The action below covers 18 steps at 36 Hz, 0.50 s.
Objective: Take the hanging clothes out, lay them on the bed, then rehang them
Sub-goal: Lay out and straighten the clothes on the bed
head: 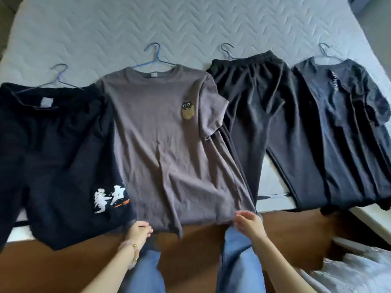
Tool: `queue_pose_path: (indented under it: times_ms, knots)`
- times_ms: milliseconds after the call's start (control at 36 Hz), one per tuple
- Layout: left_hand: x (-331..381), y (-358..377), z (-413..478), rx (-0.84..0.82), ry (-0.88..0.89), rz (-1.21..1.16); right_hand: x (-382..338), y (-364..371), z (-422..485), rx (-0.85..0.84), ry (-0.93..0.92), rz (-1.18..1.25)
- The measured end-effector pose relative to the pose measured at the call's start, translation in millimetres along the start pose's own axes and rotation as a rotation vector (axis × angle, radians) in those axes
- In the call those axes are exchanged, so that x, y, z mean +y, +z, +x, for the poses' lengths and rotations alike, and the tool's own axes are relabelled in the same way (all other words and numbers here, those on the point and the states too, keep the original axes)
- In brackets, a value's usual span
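Several garments lie side by side on the bed (190,24), each on a wire hanger. In the middle lies a grey T-shirt (165,144) with a small owl patch, on a blue hanger (155,60). My left hand (139,229) pinches its hem at the lower left. My right hand (247,223) pinches the hem at the lower right. To the left lies a black T-shirt with white print (59,157). To the right lie black trousers (264,115) and a dark T-shirt (347,134). The hems hang over the bed's front edge.
A brown wooden floor (198,250) runs along the bed's front edge, with my blue-jeaned legs (239,267) standing on it. A light patterned fabric (349,273) lies at the lower right corner.
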<state>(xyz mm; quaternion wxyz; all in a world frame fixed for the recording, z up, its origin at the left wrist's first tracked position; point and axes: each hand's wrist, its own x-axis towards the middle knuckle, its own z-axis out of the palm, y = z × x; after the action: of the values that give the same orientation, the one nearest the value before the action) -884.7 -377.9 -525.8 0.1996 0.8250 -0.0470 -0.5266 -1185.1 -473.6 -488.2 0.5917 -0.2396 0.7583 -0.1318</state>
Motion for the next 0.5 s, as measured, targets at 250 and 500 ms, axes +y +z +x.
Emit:
queue_pose_path:
  times_ms: [250,500]
  knots:
    - [75,232,-82,-0.102,0.274,0.164,-56,-152,93,-0.059,-0.061,-0.118]
    - [117,305,-91,0.246,0.3,0.116,-81,-134,123,-0.27,-0.046,-0.232]
